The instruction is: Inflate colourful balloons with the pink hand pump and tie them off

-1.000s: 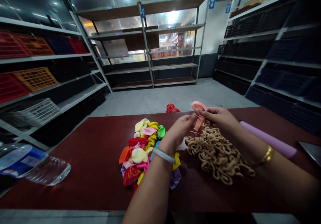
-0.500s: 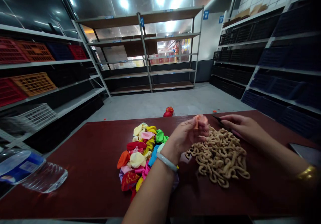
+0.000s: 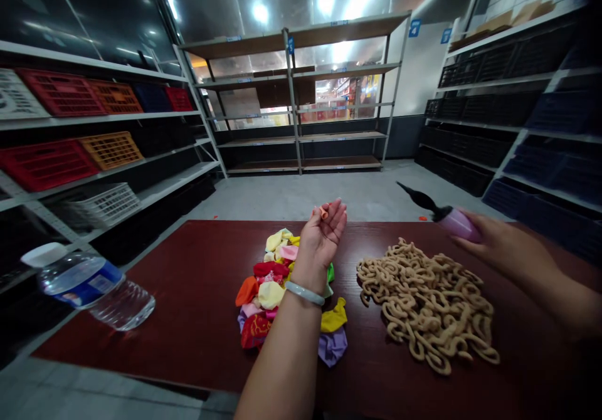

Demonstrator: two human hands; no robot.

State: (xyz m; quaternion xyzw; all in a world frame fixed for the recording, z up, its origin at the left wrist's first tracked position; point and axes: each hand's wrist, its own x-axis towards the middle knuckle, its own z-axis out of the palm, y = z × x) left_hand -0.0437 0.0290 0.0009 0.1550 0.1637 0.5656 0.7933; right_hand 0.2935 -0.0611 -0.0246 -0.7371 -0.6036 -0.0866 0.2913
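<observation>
My left hand (image 3: 324, 232) is palm up above a pile of limp balloons (image 3: 271, 294). Its thumb and forefinger pinch a small orange balloon (image 3: 324, 213); only the open end shows clearly. The pile mixes red, yellow, pink, orange, green and purple. Off to the right, my right hand (image 3: 493, 238) grips the lilac body of a tool with a black tapered tip (image 3: 426, 202), pointing up and left. Below that tool lies a heap of tan, curled, rope-like pieces (image 3: 427, 304), touched by neither hand.
A water bottle (image 3: 96, 285) with a white cap stands at the left of the dark red table (image 3: 188, 307). Beyond are bare metal shelves (image 3: 338, 135). Crates (image 3: 61, 91) fill the left rack, and dark crates (image 3: 475, 103) line the right one.
My left hand has moved left, away from the tan heap, and turned palm up with the orange balloon. My right hand has shifted right, bringing the lilac tool into plain sight.
</observation>
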